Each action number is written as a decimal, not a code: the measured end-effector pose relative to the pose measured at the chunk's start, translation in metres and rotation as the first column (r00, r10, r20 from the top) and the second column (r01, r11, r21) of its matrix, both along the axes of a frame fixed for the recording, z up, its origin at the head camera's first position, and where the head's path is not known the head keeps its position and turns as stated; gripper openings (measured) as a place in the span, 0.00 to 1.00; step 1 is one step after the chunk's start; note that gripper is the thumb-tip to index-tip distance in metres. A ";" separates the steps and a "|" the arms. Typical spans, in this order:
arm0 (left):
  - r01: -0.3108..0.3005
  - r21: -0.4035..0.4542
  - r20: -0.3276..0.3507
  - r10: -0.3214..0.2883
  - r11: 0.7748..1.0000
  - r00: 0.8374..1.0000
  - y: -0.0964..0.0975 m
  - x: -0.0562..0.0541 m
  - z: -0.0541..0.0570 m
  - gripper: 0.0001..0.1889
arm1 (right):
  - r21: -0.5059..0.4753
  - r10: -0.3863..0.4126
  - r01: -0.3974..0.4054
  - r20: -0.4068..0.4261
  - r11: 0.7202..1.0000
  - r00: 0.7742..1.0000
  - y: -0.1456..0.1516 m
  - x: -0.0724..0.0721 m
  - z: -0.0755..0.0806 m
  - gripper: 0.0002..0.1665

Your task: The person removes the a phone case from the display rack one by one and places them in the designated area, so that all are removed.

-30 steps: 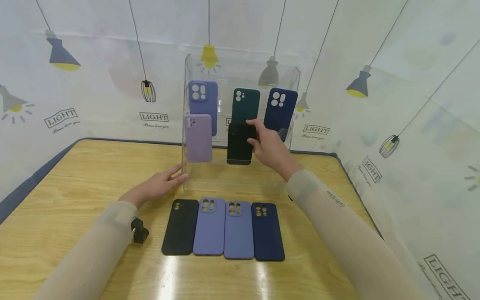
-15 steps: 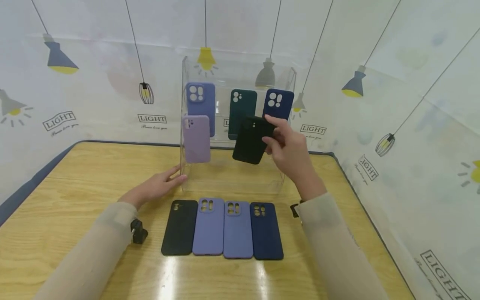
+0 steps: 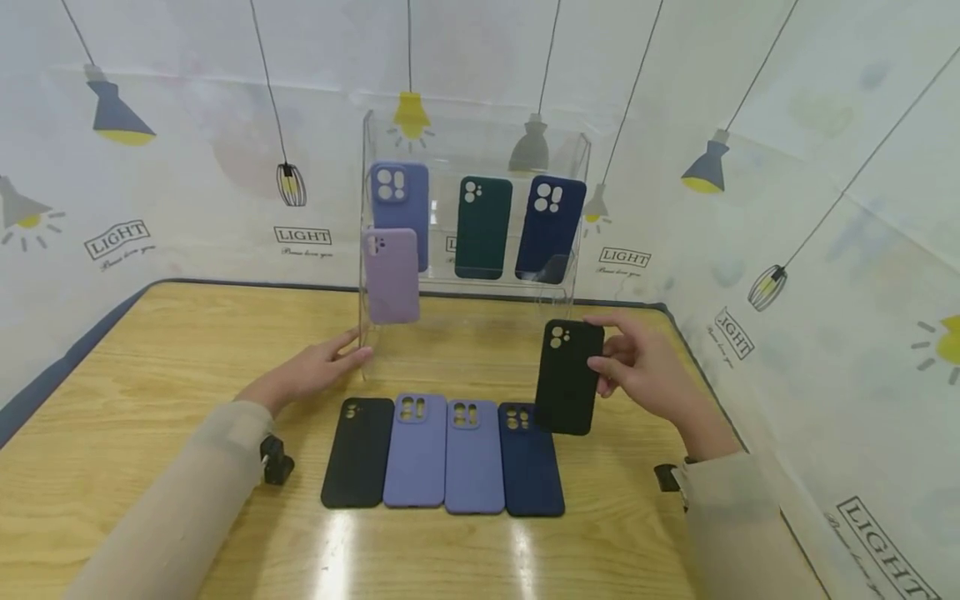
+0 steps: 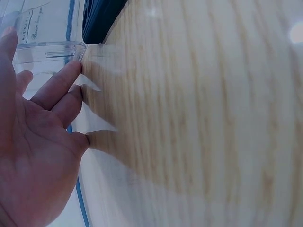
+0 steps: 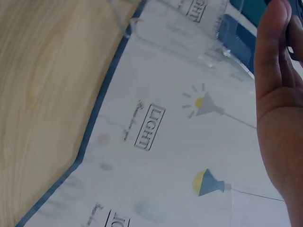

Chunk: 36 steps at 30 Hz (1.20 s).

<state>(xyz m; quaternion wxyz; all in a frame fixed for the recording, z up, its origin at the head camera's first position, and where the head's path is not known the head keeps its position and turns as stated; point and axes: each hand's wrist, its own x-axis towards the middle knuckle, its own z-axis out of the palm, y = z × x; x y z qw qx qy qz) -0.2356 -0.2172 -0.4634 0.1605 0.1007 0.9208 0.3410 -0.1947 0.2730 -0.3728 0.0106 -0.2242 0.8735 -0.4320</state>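
Observation:
In the head view my right hand (image 3: 641,367) pinches a black phone case (image 3: 567,379) by its right edge, upright, camera cutouts at the top. It overlaps the top of a navy case (image 3: 536,475) in the table row. My left hand (image 3: 311,371) rests at the lower left side of a clear acrylic display stand (image 3: 365,142); the left wrist view shows its fingers extended against the stand's edge. On the stand are a periwinkle case (image 3: 401,196), a lilac case (image 3: 392,279) lower down, a dark green case (image 3: 483,225) and another navy case (image 3: 551,221).
To the left of the navy case in the row lie a black case (image 3: 358,454) and two purple cases, one (image 3: 416,458) beside the other (image 3: 475,462). The wooden table (image 3: 150,375) ends at a lamp-patterned wall covering (image 3: 225,167) behind and at the right.
My right hand has taken the black case off the stand's lower tier, in front of the green one, and brought it down, right and nearer. My left hand stays put.

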 end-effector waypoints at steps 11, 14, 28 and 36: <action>-0.008 0.028 0.028 0.007 1.000 1.000 -0.002 -0.001 -0.002 0.45 | 0.116 0.092 -0.131 0.292 0.985 0.952 0.032 -0.003 -0.023 0.33; -0.008 0.032 0.022 0.008 0.999 1.000 -0.002 0.000 -0.001 0.46 | 0.138 0.112 -0.167 0.338 0.976 0.935 0.035 -0.005 -0.031 0.32; 0.004 0.043 0.010 -0.004 0.999 1.000 -0.002 0.000 -0.004 0.45 | 0.143 0.098 -0.194 0.499 0.971 0.861 0.035 -0.011 -0.054 0.37; -0.004 0.041 -0.009 0.004 0.999 1.000 -0.003 0.000 -0.004 0.44 | 0.161 0.073 -0.200 0.576 0.967 0.814 0.031 -0.013 -0.062 0.38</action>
